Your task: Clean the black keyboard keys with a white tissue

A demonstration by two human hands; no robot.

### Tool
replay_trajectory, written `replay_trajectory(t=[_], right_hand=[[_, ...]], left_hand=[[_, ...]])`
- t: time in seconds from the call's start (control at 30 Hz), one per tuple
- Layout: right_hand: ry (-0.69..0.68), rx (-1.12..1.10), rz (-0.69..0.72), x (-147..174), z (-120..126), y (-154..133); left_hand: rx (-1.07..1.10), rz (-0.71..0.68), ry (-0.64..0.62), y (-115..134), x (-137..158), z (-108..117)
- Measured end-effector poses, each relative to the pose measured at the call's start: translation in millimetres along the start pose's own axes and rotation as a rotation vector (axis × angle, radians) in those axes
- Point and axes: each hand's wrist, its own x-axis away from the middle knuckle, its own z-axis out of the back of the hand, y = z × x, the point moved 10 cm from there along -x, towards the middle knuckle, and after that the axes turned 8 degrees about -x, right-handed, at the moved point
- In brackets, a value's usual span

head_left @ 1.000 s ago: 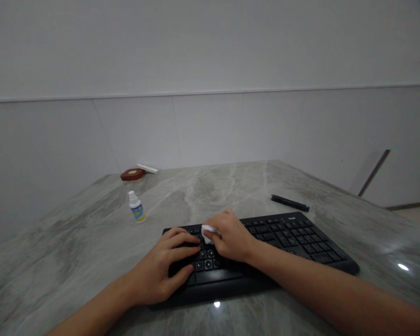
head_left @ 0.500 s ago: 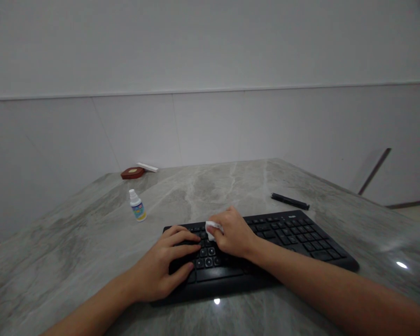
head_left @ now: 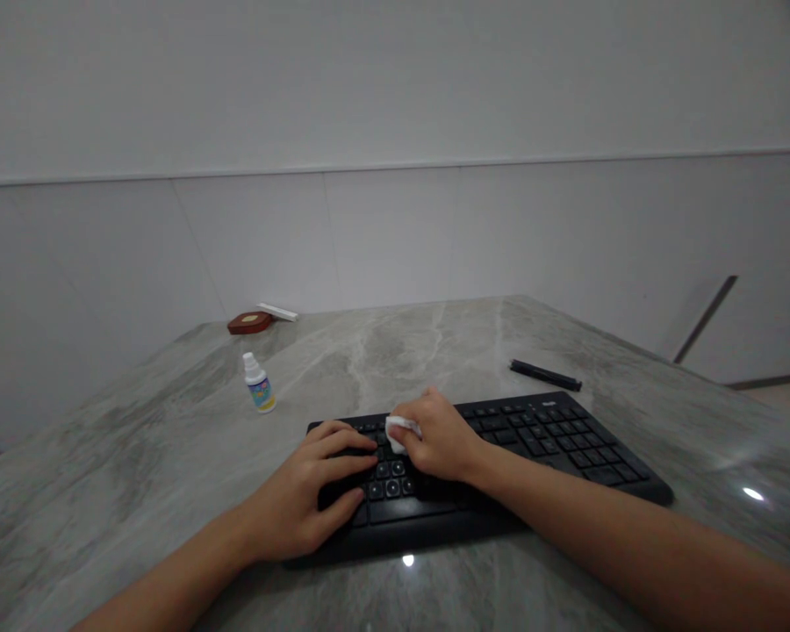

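Item, one black keyboard (head_left: 556, 432): laid on the near half of the grey marbled table (head_left: 408, 351), whose near edge was out of view; its left keys were partly covered by the hands, its right keys left exposed below the right forearm. Item, one left hand (head_left: 309, 487): laid over the keyboard's left end, fingers spread and grasping nothing, their tips rested on the keys. Item, one right hand (head_left: 434, 443): closed, with a white wad (head_left: 391, 432) pinched by thumb and fingers and held against the upper left keys. Item, one small bottle (head_left: 261, 386): stood toward the table's left edge, beyond the left hand; item, one red-brown case (head_left: 250, 323) and one white bar (head_left: 277, 312): placed by the far left corner; item, one black stick-like piece (head_left: 545, 375): laid toward the right edge, just beyond the keyboard. For the apparent wiping, short, light strokes were judged best; the wad was best kept bunched over the fingertips, so that gaps could be reached; the keyboard was best braced from its left end, without keys being pressed hard.
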Motion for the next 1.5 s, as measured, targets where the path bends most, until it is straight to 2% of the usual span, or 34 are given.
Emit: replay_trajectory(t=[0.07,0.2,0.33,0.47,0.63,0.73,0.8,0.93,1.13,1.3,1.5], right_hand=[[0.038,0.001,-0.035,0.2,4.0,4.0],[-0.053,-0.043,0.039,0.8,-4.2,-3.3],[0.028,-0.022,-0.007,0.8,4.2,0.5],[-0.081,-0.059,0.084,1.6,-6.5,-10.2],[-0.002,-0.002,0.078,1.9,-1.6,-9.8],[-0.074,-0.025,0.176,3.2,-8.4,-20.6],[-0.104,-0.034,0.192,3.6,-10.8,-22.9],[-0.012,0.052,0.133,3.0,-3.7,-17.2],[-0.056,-0.040,0.327,10.1,-6.5,-34.0],[-0.051,-0.045,0.249,6.8,-4.3,-24.4],[-0.076,-0.098,0.240,6.3,-5.4,-23.8]], left_hand=[[-0.004,0.003,-0.005,-0.4,0.3,-0.1],[0.005,0.008,-0.007,0.0,-0.4,0.3],[0.001,0.015,-0.001,-0.1,-2.2,0.7],[-0.001,0.005,0.000,1.1,-2.9,0.9],[-0.003,0.004,-0.004,1.6,-2.6,1.0],[0.006,0.002,0.000,1.3,-2.7,1.0],[0.012,-0.004,0.008,1.2,-2.7,1.3],[0.012,0.003,0.013,0.6,-2.5,1.7],[0.002,0.006,0.004,2.0,-1.8,2.3],[0.005,-0.004,0.013,2.8,-2.5,2.8],[0.000,-0.003,0.009,2.1,-2.8,2.2]])
